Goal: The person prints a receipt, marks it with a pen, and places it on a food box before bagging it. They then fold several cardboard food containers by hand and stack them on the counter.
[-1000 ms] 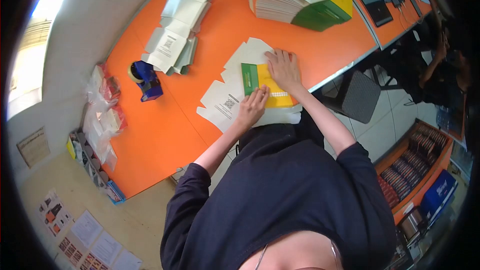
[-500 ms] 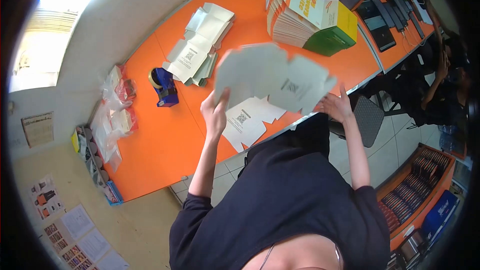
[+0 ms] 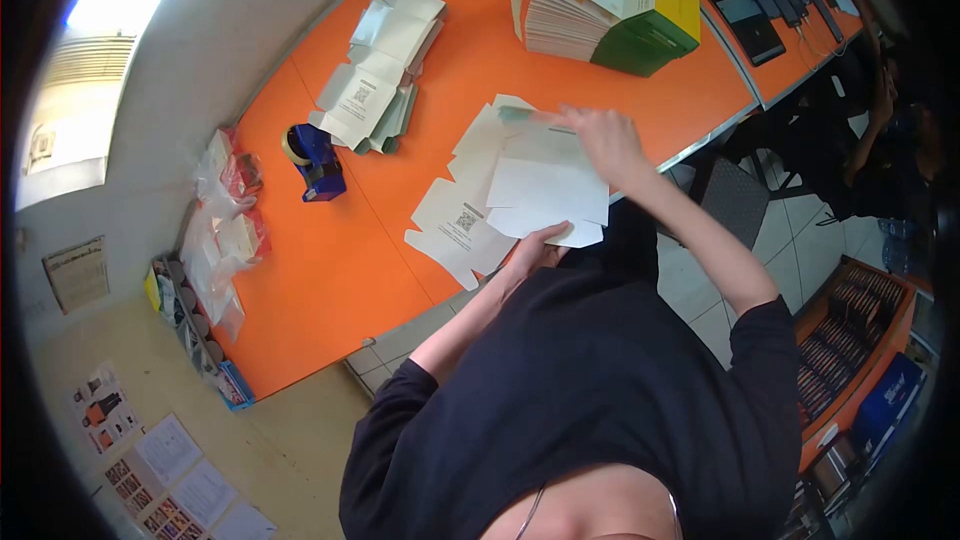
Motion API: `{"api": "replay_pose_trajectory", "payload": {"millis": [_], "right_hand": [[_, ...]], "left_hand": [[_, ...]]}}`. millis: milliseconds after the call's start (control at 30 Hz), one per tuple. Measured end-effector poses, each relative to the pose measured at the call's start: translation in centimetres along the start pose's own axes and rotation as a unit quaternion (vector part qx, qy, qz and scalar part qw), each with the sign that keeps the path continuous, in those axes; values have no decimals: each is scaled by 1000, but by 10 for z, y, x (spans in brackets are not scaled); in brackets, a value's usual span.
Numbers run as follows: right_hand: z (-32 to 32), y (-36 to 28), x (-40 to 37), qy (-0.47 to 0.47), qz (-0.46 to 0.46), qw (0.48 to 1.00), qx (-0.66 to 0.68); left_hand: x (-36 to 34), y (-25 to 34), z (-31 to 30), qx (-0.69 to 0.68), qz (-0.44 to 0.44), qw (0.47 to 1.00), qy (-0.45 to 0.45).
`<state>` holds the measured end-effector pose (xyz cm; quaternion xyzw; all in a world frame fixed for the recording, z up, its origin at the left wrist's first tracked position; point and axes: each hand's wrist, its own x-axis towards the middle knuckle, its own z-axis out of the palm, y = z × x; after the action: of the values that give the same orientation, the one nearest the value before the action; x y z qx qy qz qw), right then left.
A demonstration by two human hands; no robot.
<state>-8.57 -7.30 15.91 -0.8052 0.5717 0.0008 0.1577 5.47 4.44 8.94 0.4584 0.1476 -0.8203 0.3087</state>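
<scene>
The carton blank (image 3: 548,185) lies white side up at the near edge of the orange table (image 3: 320,270), resting across a second blank (image 3: 452,220) that shows a printed QR code. The left hand (image 3: 535,245) has its fingers closed on the blank's near edge. The right hand (image 3: 606,140) sits at the far edge, but motion blur hides its fingers, so I cannot tell whether they pinch the card or only press on it. The main risk seems to be a crooked fold: if the two hands pull unevenly, the panel could crease off its score line or a tab could tear. The blank also overhangs the table edge, so a loose grip might let it slide to the floor, and the second blank could be dragged along with it. Farther back, the pile of white blanks (image 3: 375,90) lies loosely fanned, and a sweeping elbow could scatter it. The blue tape dispenser (image 3: 315,162) stands well apart from both hands. A tall stack of printed cartons (image 3: 600,0) sits at the table's far side. As for containers, clear plastic bags (image 3: 220,230) at the table's left end hold red and white items too small to name, and an orange crate (image 3: 840,340) on the floor holds rows of small dark packs.
</scene>
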Motion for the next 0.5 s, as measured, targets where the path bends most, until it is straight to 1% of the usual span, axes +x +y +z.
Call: {"api": "replay_pose_trajectory", "payload": {"millis": [33, 67, 133, 167, 233, 267, 300, 333, 367, 400, 433, 467, 500], "right_hand": [[10, -7, -9, 38, -1, 998, -51], [25, -7, -15, 37, 1, 998, -50], [65, -5, -27, 146, -87, 969, -181], [88, -12, -38, 143, -83, 970, -178], [124, -28, -58, 129, -98, 939, -303], [129, -27, -59, 129, -94, 939, -304], [131, -29, -60, 111, -94, 949, -281], [134, -31, -61, 91, -92, 958, -255], [136, -28, -62, 91, -89, 959, -253], [137, -21, -61, 105, -116, 958, -240], [138, -16, -59, 121, -143, 956, -227], [140, -15, -60, 140, -146, 948, -245], [142, -14, -60, 144, -145, 947, -248]], "left_hand": [[1, -1, -1, -1, -3, 1000, 2], [3, -1, -1, 2, -10, 1000, -12], [9, -2, -7, 6, -22, 999, -23], [14, -4, -13, 9, -26, 999, -36], [21, -7, -30, 16, -34, 998, -47], [24, -7, -39, 66, -31, 995, -62], [25, -5, -46, 113, -24, 990, -77], [26, 6, -57, 156, -122, 976, -92], [6, 22, -45, 158, -124, 975, -91], [-27, 40, -13, 458, -55, 877, -137], [-49, 57, 14, 710, 22, 683, -171], [-53, 71, 31, 682, -20, 723, -105], [-40, 79, 44, 707, 114, 692, -87]]}}
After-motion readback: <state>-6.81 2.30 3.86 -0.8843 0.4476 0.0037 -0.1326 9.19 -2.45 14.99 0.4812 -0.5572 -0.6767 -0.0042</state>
